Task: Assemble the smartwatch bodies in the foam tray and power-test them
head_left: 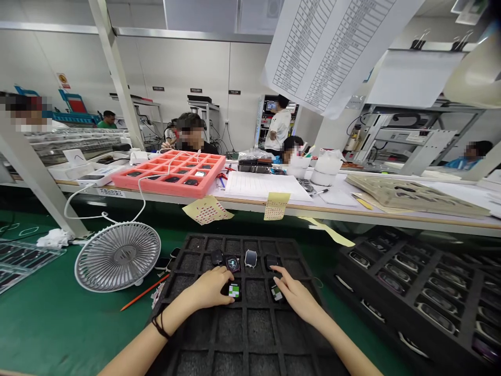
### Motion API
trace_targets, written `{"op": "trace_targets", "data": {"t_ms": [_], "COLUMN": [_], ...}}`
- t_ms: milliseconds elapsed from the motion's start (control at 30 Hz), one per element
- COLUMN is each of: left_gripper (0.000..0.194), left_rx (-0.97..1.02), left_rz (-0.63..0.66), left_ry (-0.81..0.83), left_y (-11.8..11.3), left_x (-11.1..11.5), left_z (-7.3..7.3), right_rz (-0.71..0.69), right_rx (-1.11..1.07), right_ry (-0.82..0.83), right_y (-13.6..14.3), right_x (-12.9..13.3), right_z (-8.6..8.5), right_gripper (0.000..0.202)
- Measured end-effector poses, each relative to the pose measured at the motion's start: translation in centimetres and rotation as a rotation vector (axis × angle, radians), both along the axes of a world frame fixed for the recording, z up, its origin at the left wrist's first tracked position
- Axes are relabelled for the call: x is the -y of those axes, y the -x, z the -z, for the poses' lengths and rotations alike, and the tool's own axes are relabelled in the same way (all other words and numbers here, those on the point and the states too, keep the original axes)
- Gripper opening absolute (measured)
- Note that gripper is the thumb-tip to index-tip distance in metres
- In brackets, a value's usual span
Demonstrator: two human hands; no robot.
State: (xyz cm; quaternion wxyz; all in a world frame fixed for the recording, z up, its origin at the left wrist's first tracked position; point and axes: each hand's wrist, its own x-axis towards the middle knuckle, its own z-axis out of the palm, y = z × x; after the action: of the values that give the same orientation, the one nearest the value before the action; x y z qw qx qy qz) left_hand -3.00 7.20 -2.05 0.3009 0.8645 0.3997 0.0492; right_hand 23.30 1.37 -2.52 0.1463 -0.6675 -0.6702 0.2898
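My left hand (pixel 209 290) bends over a cell of the black foam tray (pixel 258 331), thumb and fingers around the edges of a smartwatch (pixel 234 291) whose screen shows green and white. On the right, my right hand (pixel 295 295) has its fingers stretched apart. Its index fingertip reaches a small black piece (pixel 272 260), and a tilted second watch (pixel 276 293) with a lit screen lies against the hand, partly covered by it. Between the hands, farther back, are a dark-faced watch (pixel 233 263), a silver-cased watch (pixel 251 258) and a black piece (pixel 216 256).
Left of the tray stands a grey fan (pixel 119 256), beside an orange stick (pixel 144 292). Stacked black foam trays (pixel 415 292) with watch cases fill the right side. A shelf edge (pixel 250 204) crosses ahead, bearing a pink tray (pixel 172 172). Several people sit or stand beyond.
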Motion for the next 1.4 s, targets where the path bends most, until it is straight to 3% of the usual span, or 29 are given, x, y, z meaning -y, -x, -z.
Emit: {"op": "trace_targets", "data": {"t_ms": [167, 233, 467, 600, 700, 767, 1000, 1133, 1400], "left_gripper": [0.038, 0.038, 0.039, 0.041, 0.054, 0.060, 0.058, 0.054, 0.047], "left_rx": [-0.031, -0.018, 0.214, 0.553, 0.867, 0.983, 1.027, 0.977, 0.911], "left_rz": [-0.054, -0.097, -0.233, -0.323, -0.370, -0.407, -0.375, -0.314, -0.390], "left_ry": [-0.005, -0.019, 0.070, 0.411, 0.739, 0.819, 0.760, 0.676, 0.635], "left_y": [-0.9, -1.2, -1.0, -1.0, -1.4, -1.7, -2.3, -2.3, -2.4], "left_x": [-0.1, -0.1, -0.5, -1.4, -1.9, -2.0, -1.7, -1.6, -1.6], "left_z": [1.2, 1.6, 1.4, 1.9, 3.0, 3.6, 4.1, 3.8, 3.7], "right_rz": [-0.044, -0.016, 0.131, 0.139, 0.129, 0.103, -0.001, 0.013, 0.076], "right_rx": [0.071, 0.003, -0.751, -0.977, -1.039, -1.052, -1.041, -1.015, -1.081], "right_ry": [-0.015, -0.008, 0.116, 0.171, 0.189, 0.193, 0.210, 0.217, 0.199], "right_y": [0.2, 0.2, 2.2, 4.3, 5.0, 5.0, 4.2, 4.3, 4.1], "right_x": [0.3, 0.3, -2.7, -4.7, -5.4, -5.5, -5.1, -5.1, -4.7], "right_z": [-0.1, -0.1, -1.9, -2.0, -0.7, 0.4, 2.1, 2.2, 1.6], "right_gripper": [0.045, 0.045, 0.055, 0.052, 0.050, 0.052, 0.061, 0.054, 0.045]}}
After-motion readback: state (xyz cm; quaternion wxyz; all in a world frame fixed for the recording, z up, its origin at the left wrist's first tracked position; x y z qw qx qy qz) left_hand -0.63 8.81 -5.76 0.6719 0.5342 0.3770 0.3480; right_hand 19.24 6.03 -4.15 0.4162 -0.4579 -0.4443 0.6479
